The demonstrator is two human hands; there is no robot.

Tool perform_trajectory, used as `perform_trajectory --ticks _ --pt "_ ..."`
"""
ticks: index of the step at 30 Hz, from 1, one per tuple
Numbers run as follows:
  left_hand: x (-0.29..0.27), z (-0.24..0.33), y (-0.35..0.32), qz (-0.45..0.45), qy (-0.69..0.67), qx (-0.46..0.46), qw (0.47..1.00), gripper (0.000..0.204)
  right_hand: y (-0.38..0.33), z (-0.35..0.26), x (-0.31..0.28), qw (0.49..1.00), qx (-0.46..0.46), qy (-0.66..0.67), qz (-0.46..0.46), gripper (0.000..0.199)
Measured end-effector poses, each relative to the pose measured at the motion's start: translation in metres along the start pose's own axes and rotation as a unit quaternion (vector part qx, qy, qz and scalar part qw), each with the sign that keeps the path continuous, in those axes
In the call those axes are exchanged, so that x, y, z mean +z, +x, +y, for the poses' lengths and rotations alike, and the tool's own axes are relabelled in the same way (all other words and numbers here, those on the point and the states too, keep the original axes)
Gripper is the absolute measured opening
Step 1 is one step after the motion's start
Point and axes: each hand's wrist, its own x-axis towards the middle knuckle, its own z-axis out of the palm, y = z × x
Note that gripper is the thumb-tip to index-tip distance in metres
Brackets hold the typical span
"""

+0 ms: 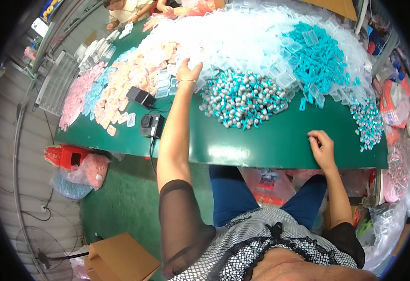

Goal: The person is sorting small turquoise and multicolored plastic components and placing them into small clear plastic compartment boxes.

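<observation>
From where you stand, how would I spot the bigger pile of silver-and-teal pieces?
Find the green table. On it, between the left hand and right hand, lies the bigger silver-and-teal pile. Silver sets it apart from the all-teal pile beyond it to the right; size, from the matching heap at the right end.

No lettering, label, number or sign can be read in this view.

Plastic boxes (pixel 242 35) behind the small-parts pile (pixel 242 98) on the table (pixel 261 149).
</observation>
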Motion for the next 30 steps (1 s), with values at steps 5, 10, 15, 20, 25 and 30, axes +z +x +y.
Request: perform_trajectory --ticks 5,10,15,20,25,30 --pt "0.013 0.008 0.032 -0.057 0.171 -0.135 0.974 0.095 0.003 0.008 0.003 1.0 0.014 0.004 -0.024 0.011" --pt "0.018 0.006 0.032 -0.036 0.198 -0.129 0.971 0.093 0.087 -0.028 0.01 0.99 -0.128 -0.007 -0.062 0.023" --pt "0.008 -0.005 0.018 -0.019 0.173 -0.104 0.979 0.08 0.235 -0.109 0.113 0.952 -0.24 0.026 -0.19 0.041" --pt "0.033 0.016 -0.008 -0.048 0.096 -0.086 0.991 0.07 0.335 -0.073 0.248 0.945 -0.208 -0.114 -0.224 0.061" --pt "0.024 -0.017 -0.013 0.006 -0.009 -0.078 0.997 0.064 0.331 -0.12 0.308 0.931 -0.04 -0.217 -0.292 0.074" --pt "0.043 -0.015 0.0 0.05 -0.147 -0.081 0.985 0.058 0.344 -0.101 0.315 0.929 -0.031 -0.198 -0.31 0.079"
